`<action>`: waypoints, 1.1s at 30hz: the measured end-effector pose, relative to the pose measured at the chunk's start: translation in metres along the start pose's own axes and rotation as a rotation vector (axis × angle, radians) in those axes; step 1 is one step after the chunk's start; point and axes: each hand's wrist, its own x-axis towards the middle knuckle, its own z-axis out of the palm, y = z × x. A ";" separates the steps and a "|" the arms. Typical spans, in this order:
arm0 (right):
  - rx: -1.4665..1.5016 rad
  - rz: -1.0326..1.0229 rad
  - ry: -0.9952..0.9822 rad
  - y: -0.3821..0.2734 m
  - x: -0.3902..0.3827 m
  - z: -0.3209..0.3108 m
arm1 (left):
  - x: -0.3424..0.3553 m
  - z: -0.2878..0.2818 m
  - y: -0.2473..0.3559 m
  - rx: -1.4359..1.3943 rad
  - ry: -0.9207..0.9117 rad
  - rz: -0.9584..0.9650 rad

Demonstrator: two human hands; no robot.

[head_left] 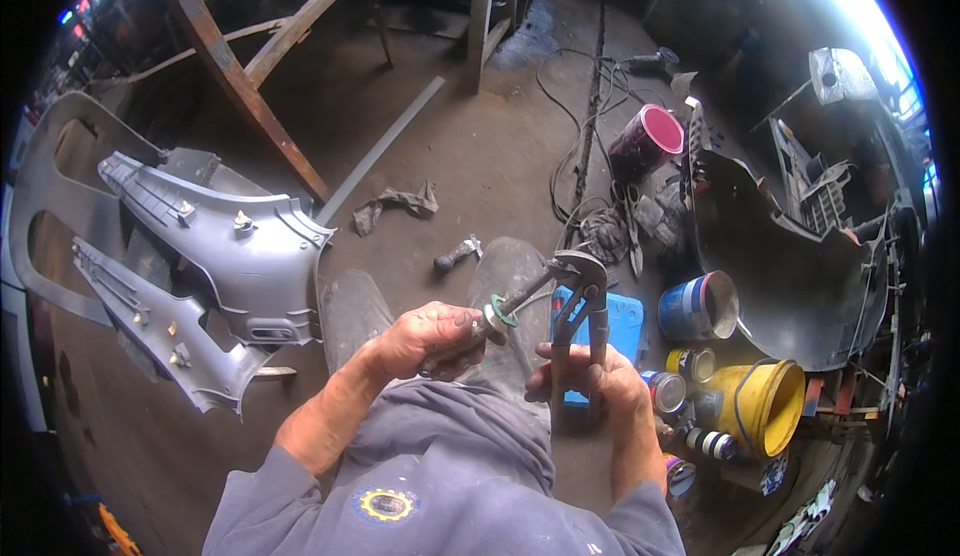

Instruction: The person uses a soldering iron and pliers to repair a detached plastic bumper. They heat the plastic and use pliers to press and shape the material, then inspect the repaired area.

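My left hand (pixel 447 338) is closed around a dark rod-shaped tool (pixel 525 293) with a pale collar and a green ring (pixel 503 312). Its handle is mostly hidden in my fingers. In my right hand (pixel 607 384) are slip-joint pliers (pixel 582 306), held by the handles with the head pointing up. Their jaws meet the far end of the rod, in front of my lap; whether they clamp it I cannot tell. Behind the pliers, by my right knee, sits a blue box or case (pixel 625 328).
Grey plastic trim panels (pixel 240 266) lie at the left. On the right stand a yellow bucket (pixel 780 411), a blue-and-white can (pixel 700 306), a pink-topped can (pixel 660 131) and a large dark curved panel (pixel 780 296). A cable (pixel 545 86), rag (pixel 395 206) and metal strip (pixel 385 149) lie on the floor.
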 end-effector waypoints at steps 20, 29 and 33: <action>-0.027 0.042 0.270 0.021 0.002 0.019 | -0.003 0.004 0.001 0.021 -0.031 0.024; -0.051 0.026 0.281 0.028 0.010 0.027 | -0.006 -0.001 -0.001 0.024 0.004 0.057; -0.108 0.020 0.320 0.024 0.011 0.029 | -0.005 0.001 0.004 0.057 -0.007 0.063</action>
